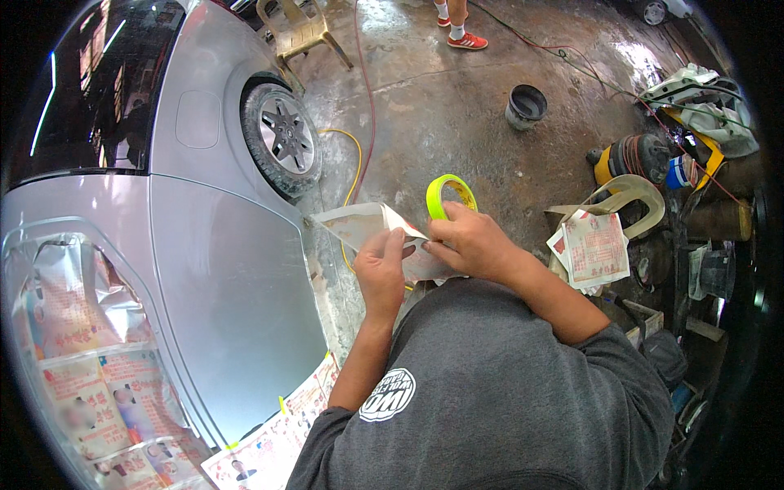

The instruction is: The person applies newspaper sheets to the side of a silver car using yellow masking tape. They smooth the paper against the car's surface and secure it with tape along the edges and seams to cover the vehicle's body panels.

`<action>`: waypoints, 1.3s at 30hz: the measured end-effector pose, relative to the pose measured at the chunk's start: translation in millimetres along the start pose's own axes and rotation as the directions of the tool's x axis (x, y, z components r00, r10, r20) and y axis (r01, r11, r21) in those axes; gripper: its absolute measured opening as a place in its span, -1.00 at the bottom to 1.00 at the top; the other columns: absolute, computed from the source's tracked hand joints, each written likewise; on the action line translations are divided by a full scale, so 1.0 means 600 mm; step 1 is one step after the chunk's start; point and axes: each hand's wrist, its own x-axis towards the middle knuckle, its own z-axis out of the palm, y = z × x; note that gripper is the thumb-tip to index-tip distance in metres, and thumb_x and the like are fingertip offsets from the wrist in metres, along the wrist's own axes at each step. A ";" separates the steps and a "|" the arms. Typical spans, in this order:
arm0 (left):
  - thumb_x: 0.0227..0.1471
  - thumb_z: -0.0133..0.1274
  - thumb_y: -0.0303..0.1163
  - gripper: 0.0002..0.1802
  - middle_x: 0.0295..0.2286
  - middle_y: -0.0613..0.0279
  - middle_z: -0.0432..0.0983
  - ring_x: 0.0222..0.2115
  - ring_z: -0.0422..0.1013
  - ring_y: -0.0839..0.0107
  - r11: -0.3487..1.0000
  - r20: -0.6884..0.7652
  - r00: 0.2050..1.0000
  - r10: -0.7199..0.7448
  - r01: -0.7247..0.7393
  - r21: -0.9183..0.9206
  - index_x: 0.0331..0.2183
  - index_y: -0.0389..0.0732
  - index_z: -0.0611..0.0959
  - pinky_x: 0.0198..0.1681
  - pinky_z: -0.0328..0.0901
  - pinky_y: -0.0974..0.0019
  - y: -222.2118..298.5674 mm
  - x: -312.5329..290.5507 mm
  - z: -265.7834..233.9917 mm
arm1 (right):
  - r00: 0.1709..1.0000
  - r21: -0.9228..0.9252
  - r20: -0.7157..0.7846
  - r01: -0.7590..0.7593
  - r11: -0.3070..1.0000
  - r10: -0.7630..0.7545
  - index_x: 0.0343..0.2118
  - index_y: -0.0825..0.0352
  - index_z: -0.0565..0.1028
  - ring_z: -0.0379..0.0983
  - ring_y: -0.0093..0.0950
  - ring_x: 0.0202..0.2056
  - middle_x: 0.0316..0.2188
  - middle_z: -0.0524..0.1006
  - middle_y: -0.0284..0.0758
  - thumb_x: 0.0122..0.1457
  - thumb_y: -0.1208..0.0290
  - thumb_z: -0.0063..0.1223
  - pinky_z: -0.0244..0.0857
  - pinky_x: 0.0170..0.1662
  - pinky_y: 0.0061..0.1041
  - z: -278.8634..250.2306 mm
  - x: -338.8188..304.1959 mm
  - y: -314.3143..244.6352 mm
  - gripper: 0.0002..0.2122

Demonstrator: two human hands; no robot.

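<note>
My left hand pinches a folded sheet of printed paper between thumb and fingers. My right hand is closed on a lime-yellow roll of tape, and its fingertips also meet the paper's right edge. Part of the sheet lies behind my fingers. To the left stands a silver-grey car body. Printed paper sheets and foil-like film cover its opening at the lower left. More printed paper runs along the panel's lower edge, fixed with bits of yellow-green tape.
A car wheel and a yellow hose lie ahead. A plastic chair, a person's red shoe and a dark bucket are farther off. On the right, a stool bears stacked paper near a yellow-black machine.
</note>
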 end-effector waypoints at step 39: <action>0.08 0.24 -0.60 -0.90 -0.32 0.21 0.57 -0.30 0.54 0.51 0.876 0.341 0.929 0.147 -0.282 0.390 -0.32 -0.37 0.65 -0.26 0.49 0.44 0.042 0.009 0.002 | 0.998 0.338 0.019 -0.069 0.939 0.066 -0.33 0.36 0.64 0.58 -0.44 -0.34 -0.35 0.64 -0.31 0.16 0.46 0.30 0.42 -0.25 -0.45 -0.019 0.012 0.014 -0.90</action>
